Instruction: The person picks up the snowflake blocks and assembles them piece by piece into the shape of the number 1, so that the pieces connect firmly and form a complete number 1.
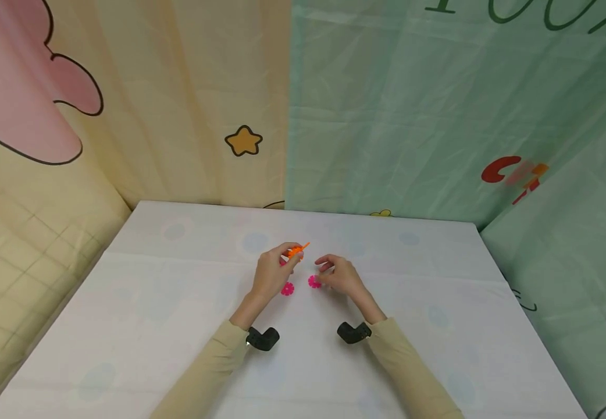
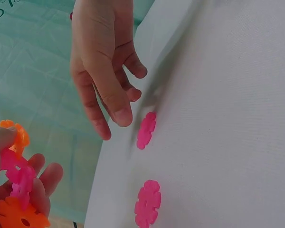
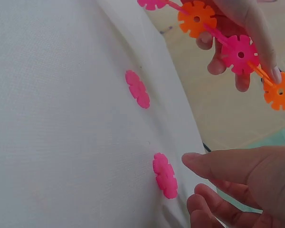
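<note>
My left hand [image 1: 270, 273] pinches a chain of interlocking snowflake discs [image 3: 240, 54], orange and pink by turns, with slotted rims and a round hole in each middle. It holds the chain above the table. My right hand [image 1: 344, 277] hovers over the table with fingers relaxed and nothing between them. Nearest to it lies a pink snowflake disc [image 3: 165, 175], a small gap from the thumb in the right wrist view. A second pink snowflake disc [image 3: 137, 89] lies flat below the left hand. In the left wrist view, part of the chain [image 2: 23, 214] is hidden behind fingers.
The table [image 1: 177, 326] has a white cloth with faint pale-blue spots. Curtains stand behind it, a yellow one [image 1: 198, 105] on the left and a green one [image 1: 387, 116] on the right. A black wrist camera [image 1: 263, 338] sits on the left wrist, another [image 1: 354, 333] on the right.
</note>
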Demonstrator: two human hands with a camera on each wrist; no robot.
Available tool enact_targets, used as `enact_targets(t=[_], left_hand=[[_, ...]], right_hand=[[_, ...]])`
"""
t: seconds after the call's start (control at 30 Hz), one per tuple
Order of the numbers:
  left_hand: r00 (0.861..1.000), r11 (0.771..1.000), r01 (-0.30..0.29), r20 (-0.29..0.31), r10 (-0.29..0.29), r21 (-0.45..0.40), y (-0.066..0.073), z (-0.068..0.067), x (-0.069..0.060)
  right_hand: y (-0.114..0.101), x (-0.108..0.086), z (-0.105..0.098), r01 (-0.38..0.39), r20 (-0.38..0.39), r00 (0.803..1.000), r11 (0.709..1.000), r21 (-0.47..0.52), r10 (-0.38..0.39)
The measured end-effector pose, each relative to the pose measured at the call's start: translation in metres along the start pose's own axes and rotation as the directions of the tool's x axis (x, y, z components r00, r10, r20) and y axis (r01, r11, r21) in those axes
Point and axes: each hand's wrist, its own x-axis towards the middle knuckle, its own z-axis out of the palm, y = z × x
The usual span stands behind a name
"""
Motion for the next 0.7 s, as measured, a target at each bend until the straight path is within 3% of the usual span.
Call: enact_targets(t=[0.47, 0.7], left_hand=[[0.999, 0.999, 0.032, 0.033, -0.032, -0.002, -0.003, -0.001, -0.002], [0.999, 0.999, 0.001, 0.032, -0.003, 0.049, -0.002, -0.002, -0.003]], right_hand=[[0.002, -0.002, 0.008, 0.039, 0.069, 0.997, 0.995, -0.087, -0.033], [0.003, 0.000, 0.012, 0.064, 0.071, 0.996, 0.986, -0.157, -0.054]])
